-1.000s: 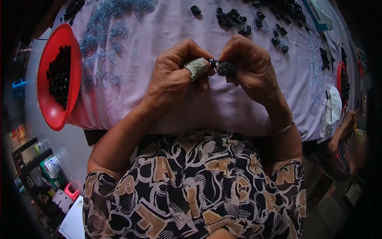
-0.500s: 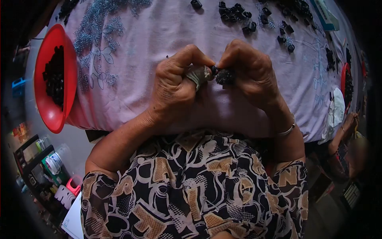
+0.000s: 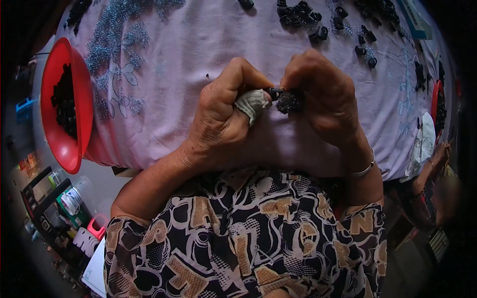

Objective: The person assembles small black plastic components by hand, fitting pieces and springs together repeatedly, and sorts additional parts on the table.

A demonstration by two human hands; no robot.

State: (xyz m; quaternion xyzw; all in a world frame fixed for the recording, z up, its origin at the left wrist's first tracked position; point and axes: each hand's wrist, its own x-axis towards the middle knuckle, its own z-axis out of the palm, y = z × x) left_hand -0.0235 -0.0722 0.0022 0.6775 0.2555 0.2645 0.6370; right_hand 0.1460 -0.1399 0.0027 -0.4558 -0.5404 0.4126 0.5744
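Note:
In the head view my left hand [image 3: 218, 111] is closed in a pinch on a small black plastic part [image 3: 276, 92]. A grey-white cloth wrap [image 3: 251, 105] covers one of its fingers. My right hand [image 3: 328, 94] meets it from the other side, thumb and fingers curled in at the part's right end. A dark speckled clump [image 3: 288, 103] of what look like tiny pieces sits under the right fingertips, apparently held against that hand. The fingers hide exactly what the right hand pinches. Both hands are above the pale pink cloth [image 3: 189, 49].
To the left stands a red bowl [image 3: 87, 109] with black parts [image 3: 66, 104] in it. Small metal springs [image 3: 117, 39] lie heaped at the upper left. Loose black parts [image 3: 298, 16] are scattered at the top right. Another person's hand [image 3: 439, 154] shows at far right.
My right hand has drawn slightly to the right, and more of the black part shows between the hands. The whole view has shifted a little.

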